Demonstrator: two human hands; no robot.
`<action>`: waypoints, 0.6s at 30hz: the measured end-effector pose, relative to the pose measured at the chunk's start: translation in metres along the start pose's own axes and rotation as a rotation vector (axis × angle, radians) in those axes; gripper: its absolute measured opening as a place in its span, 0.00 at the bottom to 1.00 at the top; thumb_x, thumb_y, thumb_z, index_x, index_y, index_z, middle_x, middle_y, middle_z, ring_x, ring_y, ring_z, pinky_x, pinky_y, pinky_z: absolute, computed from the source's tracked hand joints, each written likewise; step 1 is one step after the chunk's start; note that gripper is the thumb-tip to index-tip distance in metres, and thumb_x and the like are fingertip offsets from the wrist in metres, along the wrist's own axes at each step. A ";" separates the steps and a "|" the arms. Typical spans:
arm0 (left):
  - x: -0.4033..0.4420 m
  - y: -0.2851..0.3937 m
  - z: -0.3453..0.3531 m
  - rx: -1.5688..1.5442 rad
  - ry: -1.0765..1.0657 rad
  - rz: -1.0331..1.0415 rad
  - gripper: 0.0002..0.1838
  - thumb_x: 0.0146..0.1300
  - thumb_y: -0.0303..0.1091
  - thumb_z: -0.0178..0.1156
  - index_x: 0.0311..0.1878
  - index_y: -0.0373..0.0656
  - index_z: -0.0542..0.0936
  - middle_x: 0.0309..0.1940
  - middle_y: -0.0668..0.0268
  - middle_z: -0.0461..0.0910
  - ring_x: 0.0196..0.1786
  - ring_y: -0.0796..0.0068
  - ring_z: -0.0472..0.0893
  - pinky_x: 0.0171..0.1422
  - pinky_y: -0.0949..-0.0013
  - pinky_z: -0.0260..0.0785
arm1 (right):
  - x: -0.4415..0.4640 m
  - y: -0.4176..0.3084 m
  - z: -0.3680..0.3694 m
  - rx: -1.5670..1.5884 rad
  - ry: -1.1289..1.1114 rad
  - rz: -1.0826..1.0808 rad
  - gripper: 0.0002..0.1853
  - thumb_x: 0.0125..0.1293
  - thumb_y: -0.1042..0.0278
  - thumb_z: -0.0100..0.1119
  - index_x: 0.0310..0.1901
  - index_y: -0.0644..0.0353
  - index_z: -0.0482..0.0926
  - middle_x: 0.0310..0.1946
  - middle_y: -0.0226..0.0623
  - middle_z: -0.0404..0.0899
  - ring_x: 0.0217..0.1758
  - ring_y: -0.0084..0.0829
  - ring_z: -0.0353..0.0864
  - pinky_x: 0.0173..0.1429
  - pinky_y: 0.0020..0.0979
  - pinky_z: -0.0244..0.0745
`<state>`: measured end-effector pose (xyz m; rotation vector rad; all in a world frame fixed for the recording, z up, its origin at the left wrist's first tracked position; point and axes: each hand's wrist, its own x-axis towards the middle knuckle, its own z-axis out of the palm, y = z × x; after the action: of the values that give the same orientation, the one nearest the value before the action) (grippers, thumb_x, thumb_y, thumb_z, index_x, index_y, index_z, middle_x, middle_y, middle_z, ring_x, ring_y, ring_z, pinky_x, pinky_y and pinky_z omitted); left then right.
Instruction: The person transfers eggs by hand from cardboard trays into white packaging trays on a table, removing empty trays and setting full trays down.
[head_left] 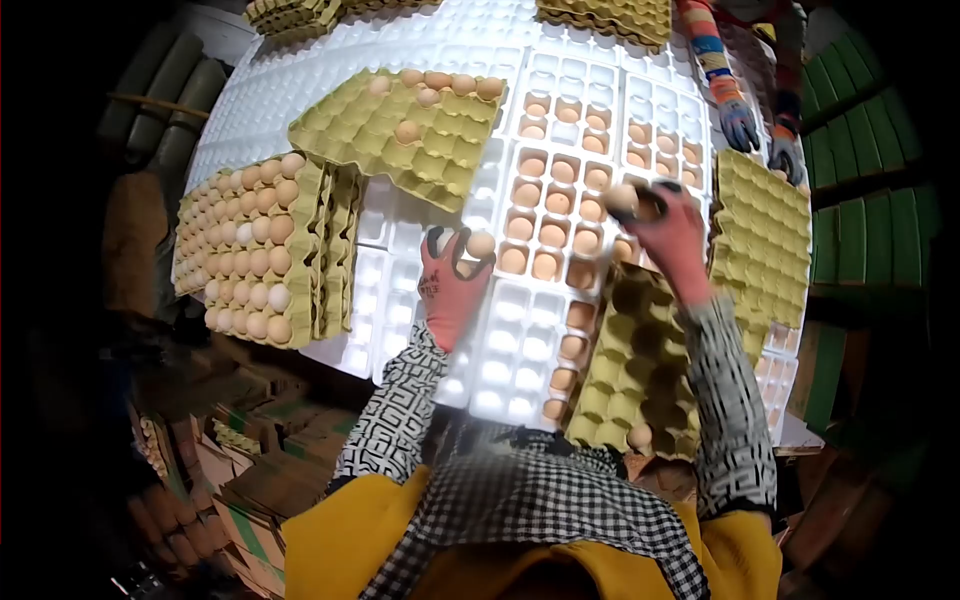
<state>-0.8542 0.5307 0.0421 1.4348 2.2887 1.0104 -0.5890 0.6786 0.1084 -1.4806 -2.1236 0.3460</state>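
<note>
My left hand [452, 288], in a pink glove with dark fingertips, is closed around eggs; one brown egg [481, 244] shows at the fingertips. It is over the white foam egg trays, left of the filled cups. My right hand [672, 238], gloved the same way, is closed on another egg [620, 202] above the right part of a white foam tray [515, 345]. Brown eggs sit in many of that tray's cups. Below my right hand lies a yellowish pulp egg tray [625, 370] with a single egg [640, 436] near its front end.
A stack of pulp trays full of eggs [245, 262] stands at the left. Behind my left hand lies a pulp tray [400, 150] with several eggs. Another person's gloved hand [738, 125] is at the far right, near a pulp tray [762, 235]. Green-marked cartons [865, 240] line the right side.
</note>
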 end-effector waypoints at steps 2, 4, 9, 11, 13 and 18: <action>0.014 -0.020 0.017 0.086 0.029 -0.044 0.34 0.49 0.40 0.75 0.61 0.47 0.76 0.64 0.51 0.65 0.61 0.52 0.74 0.61 0.57 0.72 | 0.069 0.001 0.061 -0.153 -0.060 0.100 0.31 0.51 0.38 0.69 0.51 0.52 0.84 0.46 0.44 0.79 0.51 0.43 0.80 0.55 0.41 0.76; 0.018 -0.030 0.026 0.144 0.030 -0.064 0.35 0.49 0.40 0.75 0.62 0.47 0.75 0.64 0.50 0.65 0.62 0.50 0.73 0.62 0.56 0.72 | 0.115 0.010 0.115 -0.335 -0.127 0.134 0.29 0.54 0.39 0.67 0.51 0.53 0.84 0.52 0.48 0.77 0.53 0.46 0.80 0.54 0.42 0.77; 0.025 -0.043 0.005 -0.192 -0.148 -0.172 0.33 0.52 0.37 0.73 0.63 0.43 0.75 0.63 0.49 0.68 0.66 0.48 0.68 0.68 0.55 0.65 | 0.120 -0.018 0.144 -0.073 -0.094 0.071 0.22 0.57 0.50 0.67 0.49 0.55 0.83 0.47 0.46 0.81 0.51 0.44 0.81 0.54 0.40 0.78; 0.023 -0.056 -0.004 -0.283 -0.155 -0.110 0.31 0.52 0.34 0.72 0.61 0.44 0.77 0.61 0.52 0.71 0.64 0.50 0.71 0.66 0.58 0.67 | 0.095 -0.044 0.153 0.281 -0.167 0.119 0.19 0.57 0.58 0.65 0.48 0.56 0.84 0.43 0.43 0.84 0.46 0.41 0.83 0.51 0.37 0.78; 0.017 -0.061 -0.007 -0.365 -0.160 -0.077 0.29 0.52 0.32 0.72 0.61 0.44 0.78 0.60 0.53 0.72 0.62 0.51 0.74 0.64 0.60 0.69 | 0.071 -0.085 0.153 0.589 -0.452 0.320 0.17 0.57 0.63 0.66 0.49 0.56 0.85 0.41 0.38 0.86 0.44 0.34 0.85 0.51 0.31 0.78; 0.027 -0.059 -0.005 -0.460 -0.230 0.034 0.30 0.54 0.29 0.70 0.62 0.45 0.77 0.61 0.53 0.73 0.61 0.50 0.75 0.62 0.61 0.71 | 0.058 -0.105 0.209 0.305 -0.212 0.128 0.24 0.56 0.61 0.69 0.55 0.59 0.80 0.44 0.43 0.83 0.47 0.38 0.83 0.52 0.35 0.76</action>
<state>-0.9099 0.5357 0.0099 1.3161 1.7327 1.2119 -0.8028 0.7114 0.0017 -1.4531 -2.0239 0.8684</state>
